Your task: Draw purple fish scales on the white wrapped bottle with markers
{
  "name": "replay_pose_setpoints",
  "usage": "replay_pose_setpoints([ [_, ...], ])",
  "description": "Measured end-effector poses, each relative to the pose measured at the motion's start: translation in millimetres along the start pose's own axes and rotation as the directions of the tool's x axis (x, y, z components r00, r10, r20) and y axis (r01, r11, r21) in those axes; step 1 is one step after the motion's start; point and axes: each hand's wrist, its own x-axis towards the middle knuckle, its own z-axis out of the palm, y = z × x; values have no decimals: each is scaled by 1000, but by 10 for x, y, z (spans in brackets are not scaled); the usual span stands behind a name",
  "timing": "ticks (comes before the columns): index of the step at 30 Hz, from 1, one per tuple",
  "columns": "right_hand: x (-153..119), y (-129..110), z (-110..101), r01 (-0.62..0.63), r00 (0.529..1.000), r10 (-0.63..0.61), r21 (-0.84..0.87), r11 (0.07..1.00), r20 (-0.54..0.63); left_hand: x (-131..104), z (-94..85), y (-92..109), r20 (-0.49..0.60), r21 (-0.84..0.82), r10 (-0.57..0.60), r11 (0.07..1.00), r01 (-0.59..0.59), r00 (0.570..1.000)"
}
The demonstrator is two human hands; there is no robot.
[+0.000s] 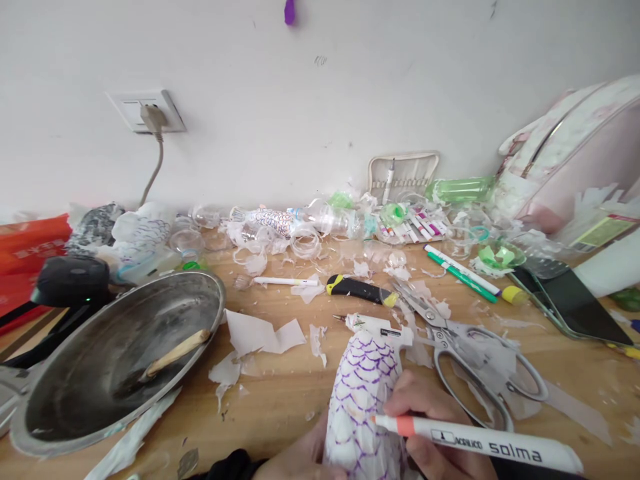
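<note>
A white papered shape covered in purple scale outlines stands at the bottom centre, its lower end cut off by the frame. My left hand holds it low on its left side, fingers partly hidden. On its right side, my right hand grips a white acrylic marker with an orange band, the tip touching or very near the scales. Faint orange shows beside the tip. Just behind the shape lies a white glue gun.
Metal bowl with a wooden-handled brush at left. Scissors and a yellow-black cutter lie close by on the right and behind. Paper scraps, plastic bottles, markers, a phone and a pink bag surround the work.
</note>
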Motion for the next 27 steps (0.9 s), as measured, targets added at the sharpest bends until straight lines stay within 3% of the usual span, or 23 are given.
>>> replay_pose_setpoints([
  [5,18,-22,3,-57,996,61,-62,996,66,-51,-98,-141,-63,23,9,1000,-8,998],
  [12,9,16,-15,-111,990,105,68,991,94,104,-287,-234,56,29,-37,999,36,998],
  [15,-1,36,-2,-131,991,128,111,985,35,104,-265,-216,72,-9,-39,999,39,997],
  [19,35,11,16,-29,994,41,112,993,-100,84,-224,-181,57,-18,-49,999,50,997],
  [22,56,-16,40,73,993,-68,43,996,-95,90,-161,-122,73,-54,-37,998,41,997],
  [27,-11,4,107,54,995,-53,10,998,-90,46,59,55,18,-133,-77,988,79,997],
])
